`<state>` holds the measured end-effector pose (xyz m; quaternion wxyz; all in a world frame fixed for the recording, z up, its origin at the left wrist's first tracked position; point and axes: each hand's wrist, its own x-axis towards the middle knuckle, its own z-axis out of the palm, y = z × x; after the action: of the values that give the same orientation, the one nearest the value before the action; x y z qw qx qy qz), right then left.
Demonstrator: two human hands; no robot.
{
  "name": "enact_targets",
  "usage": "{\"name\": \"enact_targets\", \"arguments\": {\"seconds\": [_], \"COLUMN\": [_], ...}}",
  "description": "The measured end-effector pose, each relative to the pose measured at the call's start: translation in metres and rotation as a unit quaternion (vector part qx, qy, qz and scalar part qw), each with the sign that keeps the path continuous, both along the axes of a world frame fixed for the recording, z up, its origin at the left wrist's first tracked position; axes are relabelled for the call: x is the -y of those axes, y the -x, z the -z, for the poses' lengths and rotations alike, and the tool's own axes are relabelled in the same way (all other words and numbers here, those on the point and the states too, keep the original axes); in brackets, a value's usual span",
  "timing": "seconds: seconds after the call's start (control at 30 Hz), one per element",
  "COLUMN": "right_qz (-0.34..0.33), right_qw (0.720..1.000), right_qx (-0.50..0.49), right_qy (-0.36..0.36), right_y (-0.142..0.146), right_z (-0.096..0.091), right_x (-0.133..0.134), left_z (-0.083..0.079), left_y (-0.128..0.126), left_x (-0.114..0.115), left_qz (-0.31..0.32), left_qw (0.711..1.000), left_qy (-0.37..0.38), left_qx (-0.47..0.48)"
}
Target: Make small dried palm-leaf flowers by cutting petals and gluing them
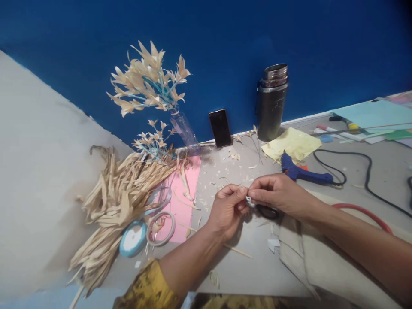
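My left hand (229, 208) and my right hand (273, 192) meet above the middle of the table, fingertips pinched together. Between them shows a small white piece (248, 199) with a dark mark, too small to name. Both hands seem to grip it; part of it is hidden by the fingers. Just under my right hand lies a black loop (267, 211), perhaps a scissors handle. A blue glue gun (302, 171) rests beyond my right hand, next to a yellow paper sheet (294, 143).
Dried husks (119, 193) pile up at left beside blue floral tape (132, 238) and a masking tape roll (161, 228). Husk flowers (151, 81) stand in a clear bottle (186, 131). A phone (220, 128) and a steel flask (272, 105) stand against the blue wall. A black cord (368, 171) crosses the right side.
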<state>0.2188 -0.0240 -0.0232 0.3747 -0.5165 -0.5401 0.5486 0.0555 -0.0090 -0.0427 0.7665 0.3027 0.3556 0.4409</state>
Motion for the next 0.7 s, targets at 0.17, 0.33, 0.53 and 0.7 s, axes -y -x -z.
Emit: {"name": "enact_targets", "arguments": {"seconds": [0.17,0.33,0.53,0.7], "right_qz": [0.03,0.063,0.067,0.076], "right_qw": [0.999,0.995,0.994,0.992], "right_qx": [0.019,0.032,0.025,0.054], "right_qy": [-0.014,-0.071,-0.086,-0.09], "right_y": [0.0012,0.0021,0.0051,0.0071], "right_z": [-0.0016,-0.0038,-0.0042,-0.0011], "right_x": [0.0008,0.0018,0.003,0.0032], "left_z": [0.0045,0.0077,0.0009,-0.0013], "left_y": [-0.0022,-0.0024,-0.003,-0.0044], "left_x": [-0.0017,-0.0021,0.0025,0.0026], "left_qz": [-0.018,0.012,0.042,0.016], "left_qw": [1.0,1.0,0.999,1.0], "left_qy": [-0.001,-0.001,-0.011,-0.024], "left_qx": [-0.011,0.0,0.018,0.005]}}
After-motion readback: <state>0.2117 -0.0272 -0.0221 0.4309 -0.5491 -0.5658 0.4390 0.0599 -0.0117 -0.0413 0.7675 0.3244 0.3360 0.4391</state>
